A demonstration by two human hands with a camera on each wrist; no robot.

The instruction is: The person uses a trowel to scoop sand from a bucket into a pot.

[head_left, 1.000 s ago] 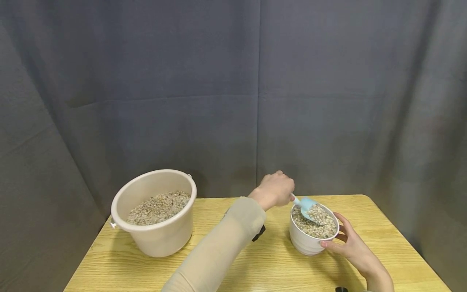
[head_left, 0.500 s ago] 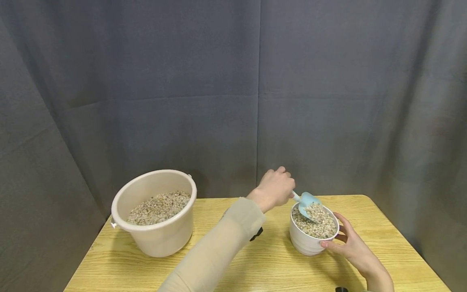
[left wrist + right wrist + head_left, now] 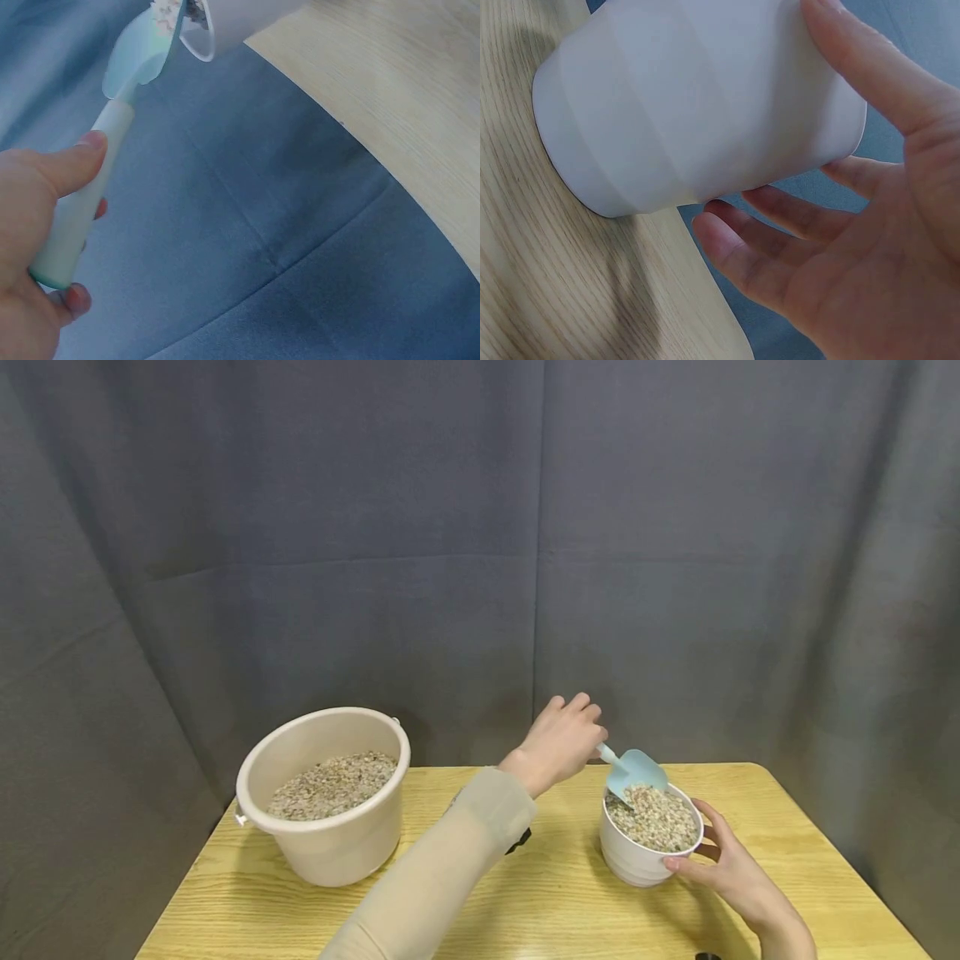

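Head view, left hand: the left hand (image 3: pixel 564 737) is seen just right of the frame centre, above the table; its fingers are curled round the handle of a light blue scoop (image 3: pixel 632 772).
Head view, scoop: the blade is tilted down over the far-left rim of the white pot (image 3: pixel 637 857) and touches the gravel (image 3: pixel 656 817) in it.
Head view, white pot: it is placed in the lower right of the frame on the wooden table (image 3: pixel 555 893), filled with gravel almost to the rim.
Head view, right hand: the right hand (image 3: pixel 726 865) is laid against the right side of the pot, the thumb on the rim, the fingers loosely spread round the wall.
Head view, bucket: a beige bucket (image 3: pixel 330 842), partly filled with the same gravel, is found in the lower left, well apart from the pot.
Head view, background: a grey curtain (image 3: pixel 375 527) is hung behind the table.
Left wrist view, grip: the scoop handle (image 3: pixel 79 217) is clamped between thumb and fingers in the lower left; the blade is seen at the top edge, at the pot rim.
Right wrist view, grip: the ribbed pot wall (image 3: pixel 690 112) is cupped by the hand (image 3: pixel 870 247); the thumb is pressed on the upper right, while the other fingers are bent beneath it.
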